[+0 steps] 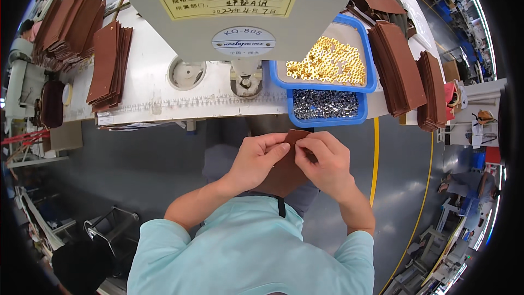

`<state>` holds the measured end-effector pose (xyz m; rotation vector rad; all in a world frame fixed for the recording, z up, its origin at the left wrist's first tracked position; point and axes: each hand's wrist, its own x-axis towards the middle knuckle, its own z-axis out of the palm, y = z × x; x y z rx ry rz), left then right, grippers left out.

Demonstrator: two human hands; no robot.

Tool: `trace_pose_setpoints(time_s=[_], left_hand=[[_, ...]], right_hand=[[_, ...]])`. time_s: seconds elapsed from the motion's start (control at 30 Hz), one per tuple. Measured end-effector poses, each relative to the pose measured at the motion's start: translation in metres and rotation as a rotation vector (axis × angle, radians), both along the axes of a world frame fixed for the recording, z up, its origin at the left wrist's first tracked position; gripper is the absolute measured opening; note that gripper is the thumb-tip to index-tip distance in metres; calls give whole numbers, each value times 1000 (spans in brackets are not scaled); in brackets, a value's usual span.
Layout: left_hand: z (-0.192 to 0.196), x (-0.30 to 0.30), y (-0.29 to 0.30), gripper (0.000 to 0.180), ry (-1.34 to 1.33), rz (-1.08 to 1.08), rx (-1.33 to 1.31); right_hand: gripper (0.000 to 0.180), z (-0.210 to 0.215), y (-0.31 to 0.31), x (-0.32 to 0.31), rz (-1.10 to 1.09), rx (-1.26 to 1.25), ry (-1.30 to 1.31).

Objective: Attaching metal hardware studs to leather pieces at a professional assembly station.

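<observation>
Both of your hands pinch one brown leather piece (286, 172) in front of your chest, below the edge of the white worktable (153, 84): your left hand (256, 158) grips its upper left edge with thumb and fingers closed on it, and your right hand (325, 161) clamps the upper right edge just beside it. Straight ahead on the table stands the grey press machine (240, 16), with a blue tray of gold rivets (327, 61) and a blue tray of dark rivets (326, 104) to its right. Stacks of brown leather pieces (112, 65) lie on the table to your left and more stacks (398, 68) to your right.
</observation>
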<state>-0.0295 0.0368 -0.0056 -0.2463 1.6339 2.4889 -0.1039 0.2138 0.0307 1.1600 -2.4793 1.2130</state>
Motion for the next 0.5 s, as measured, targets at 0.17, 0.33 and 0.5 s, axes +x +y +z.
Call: trace_pose_setpoints(time_s=[0.17,0.33,0.5], left_hand=[[6,5,-4,31,-103,-36,58],[11,6,-2,29,-169,-71,140],[14,8,-1,29,-110,-84,115]], right_hand=[[23,11,3,0,62,88,-96],[19,12,7,-4,83,73,-54],[17,7,11,-8,76,48,-113]])
